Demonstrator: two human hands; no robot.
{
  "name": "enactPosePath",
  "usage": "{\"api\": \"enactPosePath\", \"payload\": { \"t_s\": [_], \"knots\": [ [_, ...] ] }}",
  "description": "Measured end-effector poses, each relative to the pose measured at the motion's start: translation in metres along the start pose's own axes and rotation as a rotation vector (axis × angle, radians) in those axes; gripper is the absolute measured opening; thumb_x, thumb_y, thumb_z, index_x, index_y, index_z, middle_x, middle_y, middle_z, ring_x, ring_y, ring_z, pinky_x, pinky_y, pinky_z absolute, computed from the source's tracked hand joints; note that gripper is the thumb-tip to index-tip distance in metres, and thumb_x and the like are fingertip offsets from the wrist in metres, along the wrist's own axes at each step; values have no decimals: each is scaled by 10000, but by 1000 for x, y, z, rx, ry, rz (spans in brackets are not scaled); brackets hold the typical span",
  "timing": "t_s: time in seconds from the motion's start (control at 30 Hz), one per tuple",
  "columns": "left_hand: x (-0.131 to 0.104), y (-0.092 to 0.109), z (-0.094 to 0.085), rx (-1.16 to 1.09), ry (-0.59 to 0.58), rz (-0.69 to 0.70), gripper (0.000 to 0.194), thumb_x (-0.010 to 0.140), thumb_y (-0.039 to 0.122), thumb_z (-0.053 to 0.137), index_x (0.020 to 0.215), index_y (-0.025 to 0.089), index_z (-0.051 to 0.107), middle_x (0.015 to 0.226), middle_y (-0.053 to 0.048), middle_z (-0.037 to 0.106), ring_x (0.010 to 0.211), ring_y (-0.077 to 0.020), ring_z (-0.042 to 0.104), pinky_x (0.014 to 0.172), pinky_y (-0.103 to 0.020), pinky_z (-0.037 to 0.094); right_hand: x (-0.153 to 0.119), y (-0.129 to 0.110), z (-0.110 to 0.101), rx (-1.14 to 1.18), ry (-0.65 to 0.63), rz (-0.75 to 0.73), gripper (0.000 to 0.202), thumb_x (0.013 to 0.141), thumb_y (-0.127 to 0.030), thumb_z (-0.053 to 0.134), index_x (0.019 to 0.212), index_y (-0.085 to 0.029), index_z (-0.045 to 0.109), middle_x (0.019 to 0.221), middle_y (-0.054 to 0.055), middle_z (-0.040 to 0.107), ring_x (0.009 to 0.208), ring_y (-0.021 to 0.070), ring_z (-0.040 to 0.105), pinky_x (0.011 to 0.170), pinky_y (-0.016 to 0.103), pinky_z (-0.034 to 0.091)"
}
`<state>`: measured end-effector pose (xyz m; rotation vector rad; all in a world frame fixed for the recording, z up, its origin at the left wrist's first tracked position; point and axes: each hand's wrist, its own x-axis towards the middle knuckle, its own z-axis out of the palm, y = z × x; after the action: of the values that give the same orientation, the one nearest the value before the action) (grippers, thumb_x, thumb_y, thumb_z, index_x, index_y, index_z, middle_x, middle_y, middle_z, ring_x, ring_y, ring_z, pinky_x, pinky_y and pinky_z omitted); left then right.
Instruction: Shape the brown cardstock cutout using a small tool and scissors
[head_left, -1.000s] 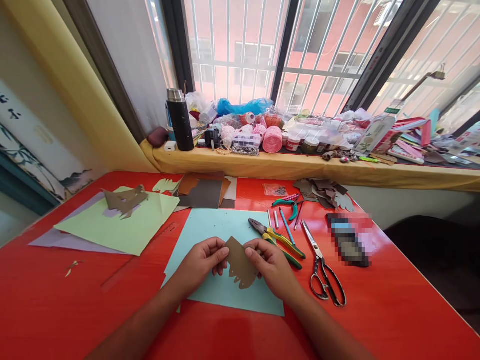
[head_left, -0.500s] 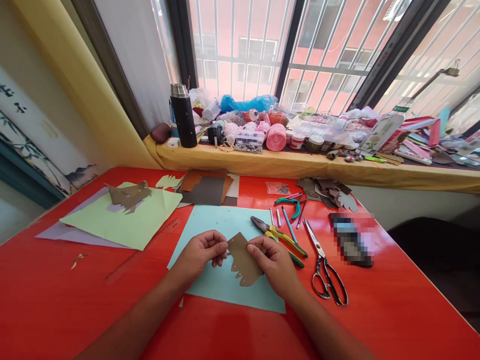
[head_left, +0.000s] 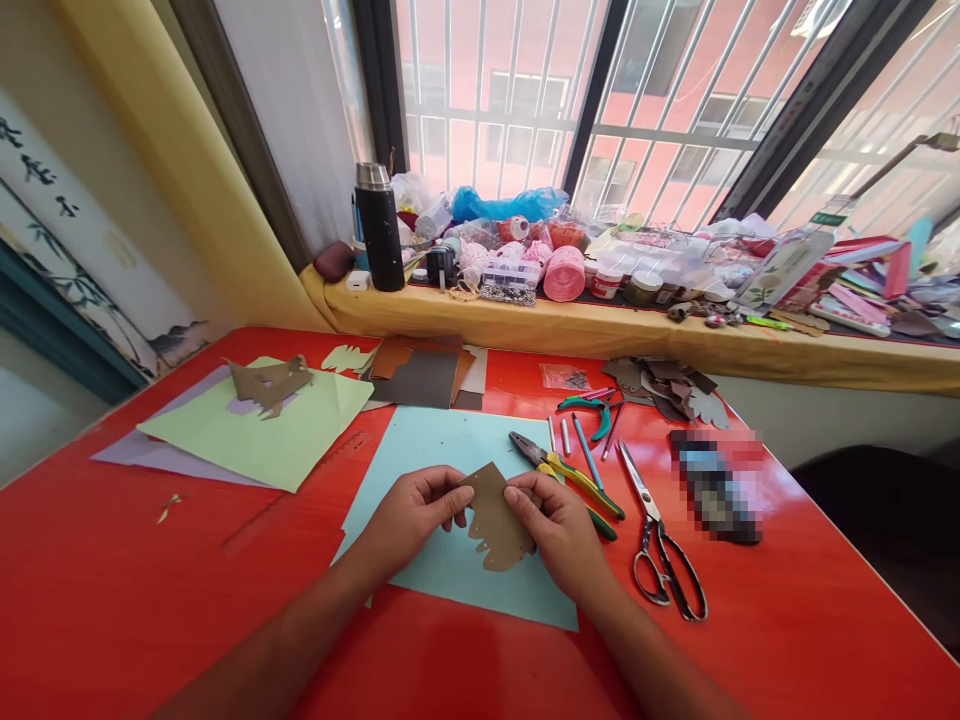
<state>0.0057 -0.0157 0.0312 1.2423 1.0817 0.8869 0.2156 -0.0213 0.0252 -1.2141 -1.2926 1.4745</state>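
Observation:
A brown cut-out piece of card (head_left: pixel 496 522), with a jagged, feather-like lower edge and small holes, is held up between my hands. My left hand (head_left: pixel 420 510) pinches its left corner between thumb and fingers. On the right side, my right hand (head_left: pixel 556 522) grips it, thumb in front and fingers behind. Beneath both hands lies a light blue sheet (head_left: pixel 420 440) with tiny dark specks. Yellow-and-green pliers (head_left: pixel 574 477) rest partly on that sheet, just beyond my right hand. Large scissors (head_left: pixel 654 535) lie to the right of them.
Smaller green pliers (head_left: pixel 596 408), a blue pen (head_left: pixel 587 450) and brown scraps (head_left: pixel 660 388) lie at the back right. A pale green sheet (head_left: pixel 300 445) is on the left, with a brown offcut (head_left: pixel 270 385). A black flask (head_left: pixel 381 235) stands on the cluttered sill.
My left fingers have come onto the card's left corner, overlapping it more than before. The view has shifted slightly to the left. My right hand keeps its hold.

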Motion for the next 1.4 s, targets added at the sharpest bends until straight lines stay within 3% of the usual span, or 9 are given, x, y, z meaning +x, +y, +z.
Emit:
{"api": "enactPosePath", "payload": {
  "t_s": [0.13,0.33,0.63,0.77,0.93,1.0,1.1,1.27,1.4],
  "knots": [
    [-1,1,1,-62,74,-16,383,843,559,738,881,178,726,682,0,629,635,-159,547,632,-278,461,-1,2,4,26,-89,45,518,824,-709,700,860,-199,620,664,-8,623,506,134,555,429,240,435],
    [0,-2,-1,-67,92,-14,368,837,535,749,839,170,705,672,20,600,612,-132,507,591,-250,438,-2,6,7,33,-174,52,502,833,-683,715,844,-193,607,657,-32,571,514,111,526,446,223,430],
    [-3,-5,3,-38,-15,-41,348,842,507,752,778,173,678,676,22,600,598,-124,518,577,-245,442,0,8,2,-18,-98,-7,493,874,-665,684,822,-181,601,641,-46,484,550,100,425,493,229,361],
    [-1,-5,-5,-25,100,-12,350,873,519,724,778,188,664,704,-1,667,616,-143,571,595,-259,462,0,6,0,-25,-75,-1,503,864,-677,681,812,-187,586,633,-55,453,546,100,392,487,230,330],
    [5,-4,-21,137,256,8,408,935,579,613,786,205,677,672,4,622,642,-166,567,613,-275,447,-1,7,1,-14,-89,3,488,876,-658,680,830,-180,597,639,-48,475,556,101,390,501,233,306],
    [6,-4,-24,292,351,54,370,937,554,607,846,212,714,802,-25,677,751,-195,599,696,-300,469,-1,8,2,-12,-101,2,477,886,-649,675,832,-181,600,646,-44,488,563,104,402,511,236,312],
    [3,-1,-22,430,441,166,350,921,473,637,1186,259,715,1204,-56,694,991,-237,610,849,-332,478,-1,10,2,-16,-109,-2,456,900,-630,671,832,-184,603,649,-44,490,566,106,406,517,239,316],
    [-8,4,-10,264,-41,71,375,947,525,612,1176,252,729,1021,-41,728,947,-231,628,829,-313,490,-2,8,3,-71,-123,-41,430,914,-600,661,830,-179,637,651,-39,487,578,110,406,518,237,321],
    [-10,3,-2,242,-118,2,268,907,470,666,944,213,734,852,-10,684,805,-192,569,714,-276,442,-3,9,7,-77,-154,-52,389,928,-564,649,857,-182,660,653,-30,532,567,117,469,516,233,374]
  ]
}}
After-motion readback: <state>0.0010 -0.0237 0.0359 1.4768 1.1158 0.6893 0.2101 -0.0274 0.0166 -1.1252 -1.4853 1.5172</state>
